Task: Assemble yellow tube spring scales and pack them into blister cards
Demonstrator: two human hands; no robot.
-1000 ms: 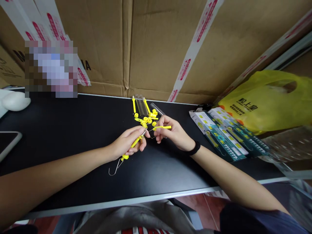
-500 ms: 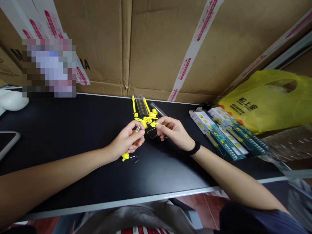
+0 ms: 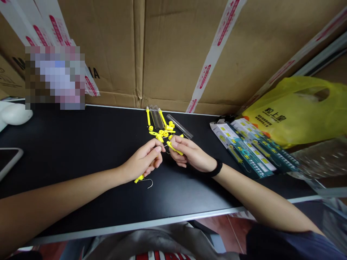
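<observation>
My left hand (image 3: 143, 159) is closed round a yellow spring scale (image 3: 139, 178) whose metal hook (image 3: 148, 183) hangs out below the palm, just above the black table (image 3: 81, 159). My right hand (image 3: 189, 153) pinches a thin yellow plastic piece (image 3: 173, 147) between thumb and fingers. The two hands almost touch at the fingertips. Just behind them lies a small pile of yellow parts (image 3: 164, 131) with clear tubes (image 3: 180, 126). A black band sits on my right wrist.
Packaged scales in teal and white sleeves (image 3: 244, 148) lie to the right, beside a yellow plastic bag (image 3: 295, 108). Taped cardboard boxes (image 3: 173, 50) stand along the table's back edge. A phone (image 3: 8, 160) and a white object (image 3: 15, 113) lie far left.
My hands have drawn closer together. The right hand turned its yellow piece from level to slanted down toward the left hand. The hook under the left hand swung from left to right.
</observation>
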